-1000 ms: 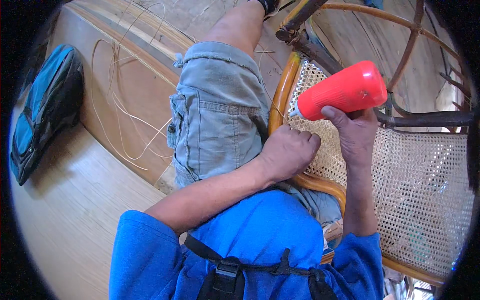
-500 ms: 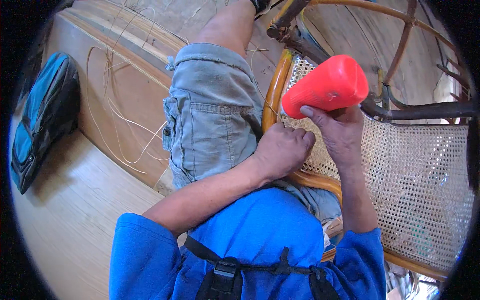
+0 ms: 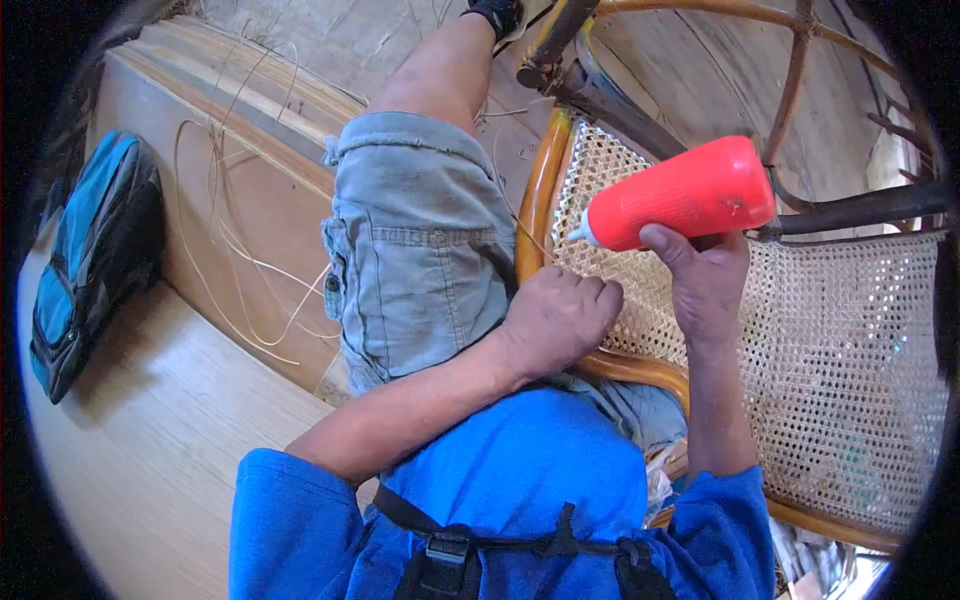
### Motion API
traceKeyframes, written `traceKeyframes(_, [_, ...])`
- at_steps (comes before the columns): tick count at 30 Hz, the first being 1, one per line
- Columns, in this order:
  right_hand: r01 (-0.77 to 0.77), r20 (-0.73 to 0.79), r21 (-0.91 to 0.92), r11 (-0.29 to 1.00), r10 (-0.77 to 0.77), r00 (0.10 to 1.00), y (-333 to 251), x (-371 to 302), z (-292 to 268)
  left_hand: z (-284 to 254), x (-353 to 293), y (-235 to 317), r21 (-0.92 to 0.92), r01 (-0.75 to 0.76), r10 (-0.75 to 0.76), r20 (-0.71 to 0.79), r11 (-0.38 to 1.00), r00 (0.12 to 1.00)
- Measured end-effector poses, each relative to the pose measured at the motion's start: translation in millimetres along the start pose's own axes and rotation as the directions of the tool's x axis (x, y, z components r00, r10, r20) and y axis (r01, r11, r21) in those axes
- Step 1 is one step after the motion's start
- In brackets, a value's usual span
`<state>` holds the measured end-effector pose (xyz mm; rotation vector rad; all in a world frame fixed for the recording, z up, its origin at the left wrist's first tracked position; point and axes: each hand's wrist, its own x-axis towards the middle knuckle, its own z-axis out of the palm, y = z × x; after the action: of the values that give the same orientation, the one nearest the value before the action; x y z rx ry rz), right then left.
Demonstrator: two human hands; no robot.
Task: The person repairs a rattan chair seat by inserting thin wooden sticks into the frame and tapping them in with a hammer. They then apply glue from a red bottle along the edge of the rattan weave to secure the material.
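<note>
A red squeeze bottle (image 3: 685, 195) with a white nozzle (image 3: 582, 232) lies in the grip of my right hand (image 3: 705, 285), thumb along its near side. It is held nearly level above the woven cane seat (image 3: 640, 300), its nozzle pointing left toward the seat's glossy wooden frame (image 3: 540, 190). My left hand (image 3: 562, 318) is closed, low over the frame's near-left corner beside my thigh. A thin cane strand (image 3: 527, 228) runs down to its knuckles. The fingertips are turned away, so what they hold is hidden.
Dark curved poles (image 3: 860, 215) and a bent cane hoop (image 3: 710, 12) rise beyond the seat. On the left, a blue and black bag (image 3: 95, 265) lies on a pale wooden surface (image 3: 190, 420). Loose cane strands (image 3: 235, 270) curl over brown boards next to my leg.
My right hand has moved the bottle right and slightly nearer, turning it so that its white nozzle now shows. My left hand stays closed at nearly the same spot on the frame.
</note>
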<state>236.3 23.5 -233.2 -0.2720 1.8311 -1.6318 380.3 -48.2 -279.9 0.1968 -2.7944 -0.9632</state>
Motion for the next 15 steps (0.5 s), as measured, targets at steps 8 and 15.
traceKeyframes(8, [-0.053,0.041,-0.046,0.998,0.055,0.998,4.0,-6.8,0.6,-1.1,-3.5,3.2,0.043,0.019,-0.020,0.022,0.999,1.000])
traceKeyframes(15, [-0.108,0.079,-0.038,0.993,0.111,0.991,8.6,-5.4,8.8,-1.3,-1.7,2.5,0.056,0.033,-0.035,0.046,0.998,0.998])
